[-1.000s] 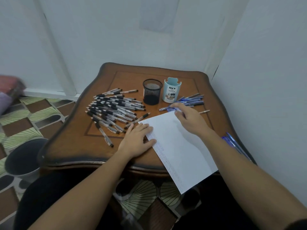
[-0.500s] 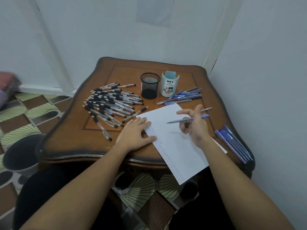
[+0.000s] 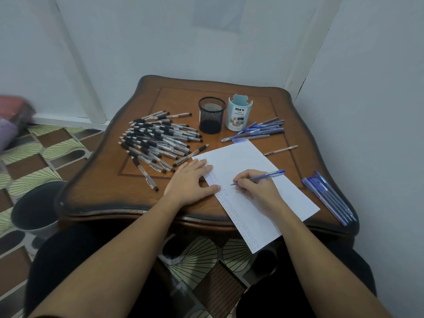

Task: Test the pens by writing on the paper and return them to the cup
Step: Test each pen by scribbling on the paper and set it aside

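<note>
**Now writing: blue pen pinched low, tip at the sheet**

Broadly, the wooden table (image 3: 96,180) carries everything. The sheet of paper (image 3: 241,161) lies slanted under both hands, its near corner hanging past the table edge. Paper this thin would probably slide or buckle under a stroke unless it is pinned. The left hand (image 3: 190,182) does that, lying flat with straight fingers on the sheet's left margin and holding nothing.

A heap of black-grip pens (image 3: 158,138) lies just beyond and to the left of that hand. A cluster of blue pens (image 3: 259,130) lies beyond the right hand (image 3: 254,187), and a neat row of blue pens (image 3: 328,196) lies to its right. The black mesh cup (image 3: 211,115) and the pale blue desk organizer (image 3: 238,115) stand upright side by side, well beyond both hands. No pens stick out of either.

The blue pen (image 3: 268,174) sits in the right hand, whose fingers curl round the lower barrel. The barrel slants away to the right and the tip points left, beside the column of scribbles. Whether the tip touches the paper I cannot tell. I judge the pen to be light, stiff and fairly smooth. A low pinch near the tip suits writing, and a mid-barrel hold would suit dropping it into a cup.
</note>
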{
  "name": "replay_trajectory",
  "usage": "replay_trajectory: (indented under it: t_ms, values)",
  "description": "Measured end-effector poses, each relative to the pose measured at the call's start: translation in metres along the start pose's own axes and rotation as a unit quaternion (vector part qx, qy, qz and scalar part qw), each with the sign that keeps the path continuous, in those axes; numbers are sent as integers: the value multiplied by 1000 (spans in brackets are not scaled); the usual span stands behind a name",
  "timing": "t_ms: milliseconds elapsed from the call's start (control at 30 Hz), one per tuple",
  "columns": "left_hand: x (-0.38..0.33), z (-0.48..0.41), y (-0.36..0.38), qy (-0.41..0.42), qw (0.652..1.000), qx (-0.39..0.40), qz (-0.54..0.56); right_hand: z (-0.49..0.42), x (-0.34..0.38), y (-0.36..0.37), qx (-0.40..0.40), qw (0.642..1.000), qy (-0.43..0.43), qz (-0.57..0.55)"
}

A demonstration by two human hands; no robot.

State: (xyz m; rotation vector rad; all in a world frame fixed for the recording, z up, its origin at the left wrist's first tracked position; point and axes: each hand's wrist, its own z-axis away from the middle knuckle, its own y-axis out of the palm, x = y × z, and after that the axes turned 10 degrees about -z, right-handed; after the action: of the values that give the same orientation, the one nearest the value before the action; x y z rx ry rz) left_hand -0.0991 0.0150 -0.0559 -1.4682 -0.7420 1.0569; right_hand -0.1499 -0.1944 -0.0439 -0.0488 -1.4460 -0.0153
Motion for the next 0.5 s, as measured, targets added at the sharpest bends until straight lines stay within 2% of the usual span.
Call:
replay_trajectory:
  t_ms: [67,300,500]
  values:
    - [0,0,0,-2,1000,0,1,3,1,1,-10,999,-25,44]
    - [-1,0,0,-3,1000,2,3,9,-4,2,-11,995,-57,75]
    - [-1,0,-1,-7,1000,2,5,12,-2,3,24,993,-62,96]
